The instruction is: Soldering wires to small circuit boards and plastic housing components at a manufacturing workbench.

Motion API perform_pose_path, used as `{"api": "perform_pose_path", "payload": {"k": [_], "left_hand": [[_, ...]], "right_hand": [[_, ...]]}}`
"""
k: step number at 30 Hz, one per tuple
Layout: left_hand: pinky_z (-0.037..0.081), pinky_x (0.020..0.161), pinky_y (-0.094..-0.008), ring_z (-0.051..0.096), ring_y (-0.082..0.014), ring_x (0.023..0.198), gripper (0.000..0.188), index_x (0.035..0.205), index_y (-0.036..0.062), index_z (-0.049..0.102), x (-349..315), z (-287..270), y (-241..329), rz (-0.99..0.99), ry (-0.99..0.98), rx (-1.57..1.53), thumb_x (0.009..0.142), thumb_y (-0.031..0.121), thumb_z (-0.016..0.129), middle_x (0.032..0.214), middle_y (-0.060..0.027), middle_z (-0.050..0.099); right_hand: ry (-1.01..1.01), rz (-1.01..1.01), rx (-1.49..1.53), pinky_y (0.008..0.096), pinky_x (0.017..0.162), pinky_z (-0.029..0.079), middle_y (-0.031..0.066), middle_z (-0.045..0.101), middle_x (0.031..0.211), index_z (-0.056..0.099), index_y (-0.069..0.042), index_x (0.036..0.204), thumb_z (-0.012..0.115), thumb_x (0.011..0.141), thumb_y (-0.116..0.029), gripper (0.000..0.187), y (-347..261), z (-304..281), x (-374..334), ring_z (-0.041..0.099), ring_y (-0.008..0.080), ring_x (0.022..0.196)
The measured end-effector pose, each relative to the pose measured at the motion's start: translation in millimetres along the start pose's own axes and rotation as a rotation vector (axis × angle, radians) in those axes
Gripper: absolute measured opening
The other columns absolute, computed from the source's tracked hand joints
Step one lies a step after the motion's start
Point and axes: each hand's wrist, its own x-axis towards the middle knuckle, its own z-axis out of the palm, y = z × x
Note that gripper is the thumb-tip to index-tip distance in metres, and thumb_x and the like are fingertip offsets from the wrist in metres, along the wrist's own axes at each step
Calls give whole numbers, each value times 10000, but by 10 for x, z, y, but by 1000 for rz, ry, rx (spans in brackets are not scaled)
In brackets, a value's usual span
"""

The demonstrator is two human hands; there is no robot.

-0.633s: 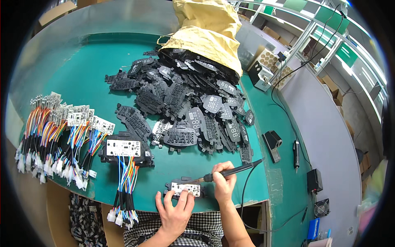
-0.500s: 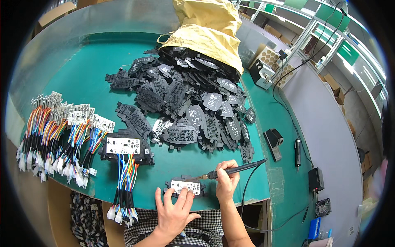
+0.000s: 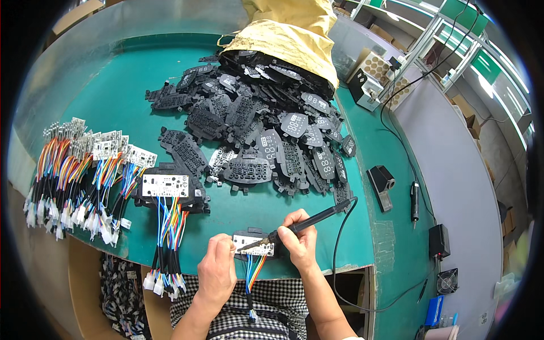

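Note:
A soldering iron [image 3: 313,221] with a black handle is held in my right hand [image 3: 300,241], fingers wrapped around its grip. Its metal tip reaches leftward across the face of a white circuit board [image 3: 245,240]. The board sits on a black plastic housing [image 3: 250,231] at the table's front edge. At the board's left end my left hand [image 3: 218,269] is closed, thumb and fingers pinching the edge; the exact contact is partly hidden. Coloured wires [image 3: 255,269] hang from the board's lower edge, ending in a small connector [image 3: 253,315] over the checkered cloth.
Left of my hands, another wired board [image 3: 165,186] rests on stacked black housings. Farther left lie bundled wired boards [image 3: 106,148]. Black display housings [image 3: 238,130] spill from a yellow sack [image 3: 283,37]. An iron stand [image 3: 381,187] and a screwdriver-like tool [image 3: 415,204] are at right.
My left hand has gone from lying spread on the board to pinching its left end. The iron's tip has moved from the upper edge onto the board's face. Coloured wires now show below it.

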Motion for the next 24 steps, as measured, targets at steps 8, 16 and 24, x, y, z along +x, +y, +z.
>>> {"api": "perform_pose_path", "payload": {"k": [8,16,24], "left_hand": [[477,633,-367,570,-315,747,141,887,9,479,-28,4,-14,-15,-12,5,773,-65,516,916,-133,533],[483,627,-365,577,-314,748,161,897,14,476,-22,1,-15,-9,-10,16,767,-67,525,908,-130,535],[484,620,-364,582,-310,744,176,905,16,477,-25,3,-21,-2,-7,34,759,-65,533,909,-127,541]], "right_hand": [[-28,34,-11,175,514,291,-40,434,689,458,-53,812,603,755,-115,168,-4,-12,-14,367,23,587],[-22,26,-42,177,510,289,-41,428,681,457,-52,802,601,749,-124,169,-5,-5,4,364,27,581],[-21,35,-41,179,512,291,-41,426,680,458,-52,802,594,745,-122,163,-11,-5,5,364,29,581]]}}
